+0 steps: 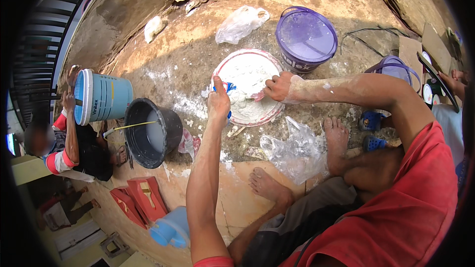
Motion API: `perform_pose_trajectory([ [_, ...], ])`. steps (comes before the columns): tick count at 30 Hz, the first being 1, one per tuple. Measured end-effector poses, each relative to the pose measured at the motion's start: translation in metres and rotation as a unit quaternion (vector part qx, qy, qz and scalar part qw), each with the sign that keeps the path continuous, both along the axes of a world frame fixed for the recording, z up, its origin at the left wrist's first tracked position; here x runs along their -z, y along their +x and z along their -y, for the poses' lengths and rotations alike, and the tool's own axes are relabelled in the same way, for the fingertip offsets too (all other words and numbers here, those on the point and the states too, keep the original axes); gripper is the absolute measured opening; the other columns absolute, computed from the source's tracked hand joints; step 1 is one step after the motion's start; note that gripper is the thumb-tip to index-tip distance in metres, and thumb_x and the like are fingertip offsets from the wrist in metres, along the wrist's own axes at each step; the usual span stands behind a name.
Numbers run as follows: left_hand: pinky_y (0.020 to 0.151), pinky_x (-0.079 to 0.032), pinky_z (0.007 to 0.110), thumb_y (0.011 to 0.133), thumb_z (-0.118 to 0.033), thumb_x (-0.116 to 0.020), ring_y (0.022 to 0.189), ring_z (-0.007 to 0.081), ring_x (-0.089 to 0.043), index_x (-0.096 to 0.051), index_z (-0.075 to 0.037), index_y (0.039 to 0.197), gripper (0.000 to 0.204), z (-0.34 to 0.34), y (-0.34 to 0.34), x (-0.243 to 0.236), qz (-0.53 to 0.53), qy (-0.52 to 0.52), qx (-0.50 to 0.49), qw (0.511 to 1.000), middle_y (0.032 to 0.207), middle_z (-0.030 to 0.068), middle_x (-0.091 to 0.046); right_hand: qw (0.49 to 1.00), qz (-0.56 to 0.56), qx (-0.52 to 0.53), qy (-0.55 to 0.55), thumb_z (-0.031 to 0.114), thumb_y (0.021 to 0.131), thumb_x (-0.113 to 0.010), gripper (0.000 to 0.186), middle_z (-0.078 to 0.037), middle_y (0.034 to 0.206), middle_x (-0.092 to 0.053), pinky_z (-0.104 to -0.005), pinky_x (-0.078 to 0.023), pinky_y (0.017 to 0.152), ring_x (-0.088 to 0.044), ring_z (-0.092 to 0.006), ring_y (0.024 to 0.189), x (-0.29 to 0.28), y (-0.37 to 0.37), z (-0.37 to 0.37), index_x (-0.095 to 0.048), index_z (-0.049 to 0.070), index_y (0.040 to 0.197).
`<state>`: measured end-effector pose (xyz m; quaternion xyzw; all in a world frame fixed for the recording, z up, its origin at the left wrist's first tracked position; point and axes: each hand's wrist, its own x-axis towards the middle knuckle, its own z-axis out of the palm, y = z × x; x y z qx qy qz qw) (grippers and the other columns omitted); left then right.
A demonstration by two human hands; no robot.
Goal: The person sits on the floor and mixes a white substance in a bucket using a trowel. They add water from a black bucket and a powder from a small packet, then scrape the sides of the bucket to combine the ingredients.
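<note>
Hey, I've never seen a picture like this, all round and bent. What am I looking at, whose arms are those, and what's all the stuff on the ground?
It is one view from a wide fisheye camera worn on a person's head, looking down, so straight edges curve. There is no machine: the arms belong to the wearer, who sits barefoot on the ground in a red shirt. The left hand grips the rim of a white round bucket of white paste; the right hand is down in the paste, fingers curled, around what I cannot tell. Nearby stand a purple lidded plastic bucket and a black bucket of water, with a crumpled clear plastic bag by the feet. At the left, another person holds a light blue bucket.
</note>
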<state>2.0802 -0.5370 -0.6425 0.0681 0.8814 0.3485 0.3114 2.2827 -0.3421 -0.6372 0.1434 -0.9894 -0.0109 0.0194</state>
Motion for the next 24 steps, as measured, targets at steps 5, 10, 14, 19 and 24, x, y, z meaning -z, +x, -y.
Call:
perform_pose_trajectory([
  [5, 0.08, -0.047, 0.048, 0.103, -0.064, -0.045, 0.089, 0.0381, -0.063, -0.064, 0.013, 0.101, 0.08, 0.002, 0.004, 0.007, -0.132, -0.015, 0.018, 0.991, 0.09, 0.0267, -0.064, 1.0, 0.02, 0.002, -0.001, 0.017, 0.083, -0.066, 0.018, -0.01, 0.087, -0.066, -0.0394, -0.056, 0.053, -0.072, -0.0243, 0.075, -0.003, -0.001, 0.002, -0.065, 0.003, 0.093],
  [10, 0.061, -0.049, 0.037, 0.102, -0.049, -0.06, 0.067, 0.0191, -0.061, -0.064, 0.005, 0.094, 0.054, 0.003, -0.006, 0.002, -0.005, 0.076, 0.0, 0.997, 0.075, 0.0098, -0.063, 1.0, -0.011, -0.008, -0.007, 0.018, 0.082, -0.066, 0.018, -0.01, 0.085, -0.065, -0.0394, -0.054, 0.051, -0.071, -0.0229, 0.071, 0.001, -0.001, 0.002, -0.064, 0.003, 0.092],
  [14, 0.058, -0.046, 0.039, 0.101, -0.054, -0.062, 0.06, 0.0185, -0.057, -0.063, 0.002, 0.087, 0.058, -0.014, 0.014, -0.035, -0.024, 0.108, 0.005, 0.994, 0.066, 0.0078, -0.06, 1.0, -0.001, 0.003, -0.004, 0.018, 0.082, -0.066, 0.018, -0.01, 0.085, -0.064, -0.0396, -0.054, 0.051, -0.071, -0.0231, 0.07, 0.004, 0.004, -0.003, -0.064, 0.003, 0.093],
  [19, 0.049, -0.042, 0.036, 0.1, -0.055, -0.063, 0.05, 0.0137, -0.05, -0.059, -0.006, 0.077, 0.054, -0.004, -0.001, -0.019, 0.062, 0.119, 0.027, 0.991, 0.056, 0.0017, -0.052, 1.0, -0.012, -0.009, -0.013, 0.017, 0.082, -0.066, 0.019, -0.01, 0.085, -0.064, -0.0397, -0.055, 0.05, -0.071, -0.023, 0.071, 0.006, 0.0, 0.003, -0.065, 0.002, 0.094],
  [24, 0.048, -0.046, 0.033, 0.097, -0.04, -0.07, 0.052, 0.0118, -0.05, -0.058, -0.01, 0.08, 0.037, -0.014, 0.012, -0.036, 0.113, 0.172, -0.064, 0.977, 0.064, 0.0005, -0.051, 0.999, 0.032, -0.005, -0.019, 0.016, 0.084, -0.066, 0.02, -0.013, 0.087, -0.066, -0.0413, -0.058, 0.054, -0.073, -0.0258, 0.073, -0.004, 0.001, 0.001, -0.065, 0.0, 0.095],
])
